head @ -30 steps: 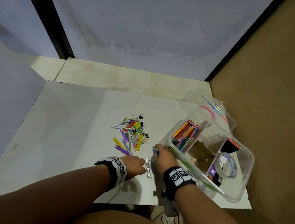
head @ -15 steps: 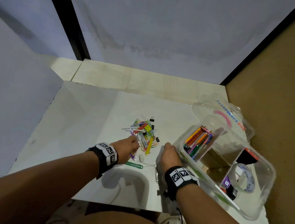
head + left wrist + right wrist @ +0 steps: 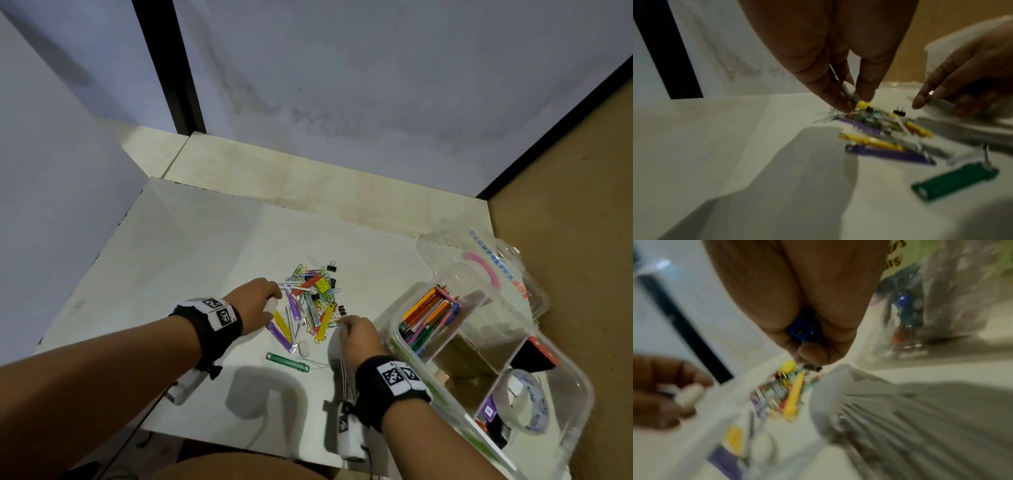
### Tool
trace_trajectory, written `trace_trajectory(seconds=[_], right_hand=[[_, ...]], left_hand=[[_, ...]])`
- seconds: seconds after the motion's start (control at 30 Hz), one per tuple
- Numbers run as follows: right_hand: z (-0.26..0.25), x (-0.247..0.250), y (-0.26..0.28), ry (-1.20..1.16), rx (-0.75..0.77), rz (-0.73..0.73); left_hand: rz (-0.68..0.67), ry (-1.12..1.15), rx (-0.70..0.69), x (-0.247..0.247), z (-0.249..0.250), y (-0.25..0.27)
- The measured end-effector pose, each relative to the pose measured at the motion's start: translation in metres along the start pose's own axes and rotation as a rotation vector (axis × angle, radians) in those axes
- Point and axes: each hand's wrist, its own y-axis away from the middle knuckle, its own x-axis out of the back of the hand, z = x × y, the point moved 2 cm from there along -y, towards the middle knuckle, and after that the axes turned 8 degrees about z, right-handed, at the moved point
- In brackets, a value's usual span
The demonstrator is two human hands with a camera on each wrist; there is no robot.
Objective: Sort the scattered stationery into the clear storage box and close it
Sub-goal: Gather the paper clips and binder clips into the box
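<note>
Head view: pale matte bench (image 3: 191, 260) fills the centre of the frame; a heap of stationery (image 3: 310, 301), made up of wire paper clips, black binder clips and flat plastic fastener strips in purple, yellow and red, lies mid-frame. A green fastener strip (image 3: 287, 361) and a small white oval eraser (image 3: 303, 348) lie apart, just below the heap. Left hand (image 3: 255, 305) sits at the heap's left edge, grip curled round a small white piece. Right hand (image 3: 358, 337) sits at the heap's lower right, fingers curled under; contents hidden here. Clear storage box (image 3: 579, 387), glossy rigid plastic with inner dividers, stands open at lower right: coloured pencils (image 3: 430, 317) in its upper-left compartment, a roll of clear tape (image 3: 529, 404) in the lower one. Its transparent lid (image 3: 479, 260), with a pink handle, lies just behind the box. Left wrist view (blurred): left hand (image 3: 838, 68) points down, fingertips (image 3: 840, 104) touching the heap's near edge, a whitish-grey piece pinched between thumb and finger; purple and yellow strips read as flat bars, green strip (image 3: 953, 180) at lower right. Right wrist view (heavily blurred): right hand (image 3: 807, 305) is closed on a small blue object (image 3: 803, 331), unseen from the head view; what it is cannot be told. Box wall (image 3: 941, 321) shows at upper right.
</note>
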Motion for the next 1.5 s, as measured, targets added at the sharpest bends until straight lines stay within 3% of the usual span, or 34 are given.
trace_trajectory(seconds=[0.13, 0.2, 0.4, 0.6, 0.73, 0.93, 1.03, 1.2, 1.27, 1.37, 1.43, 1.5], right_hand=[[-0.024, 0.013, 0.013, -0.832, -0.311, -0.127], [-0.037, 0.026, 0.017, -1.082, -0.370, -0.185], [-0.037, 0.043, 0.024, -1.315, -0.427, -0.279], [-0.026, 0.043, 0.026, -1.453, -0.506, -0.357], [-0.027, 0.049, 0.032, -1.563, -0.456, -0.418], [-0.016, 0.072, 0.040, -1.516, -0.395, -0.307], [0.001, 0.101, 0.044, -1.464, -0.380, -0.176], [0.054, 0.159, 0.057, -1.383, -0.333, 0.124], [0.080, 0.177, 0.068, -1.216, -0.358, 0.198], [0.118, 0.187, 0.078, -0.760, -0.426, 0.225], [0.134, 0.185, 0.080, -0.409, -0.433, 0.159], [0.143, 0.175, 0.081, -0.205, -0.471, 0.085]], left_hand=[[0.022, 0.089, 0.003, 0.014, 0.022, -0.007], [0.044, 0.177, 0.016, 0.021, 0.034, -0.010], [0.059, 0.516, -0.034, 0.042, 0.074, -0.005], [0.058, 0.498, -0.192, 0.042, 0.111, 0.009], [0.091, 0.454, -0.187, 0.036, 0.125, 0.015], [0.184, 0.395, -0.208, 0.034, 0.144, 0.014], [0.217, 0.430, -0.191, 0.033, 0.148, 0.008], [0.067, 0.024, -0.396, 0.027, 0.151, 0.000], [0.012, -0.088, -0.487, 0.023, 0.160, -0.002], [-0.028, -0.153, -0.483, 0.017, 0.173, -0.004], [-0.075, -0.176, -0.436, 0.009, 0.177, -0.008], [-0.128, -0.190, -0.406, 0.002, 0.177, -0.011]])
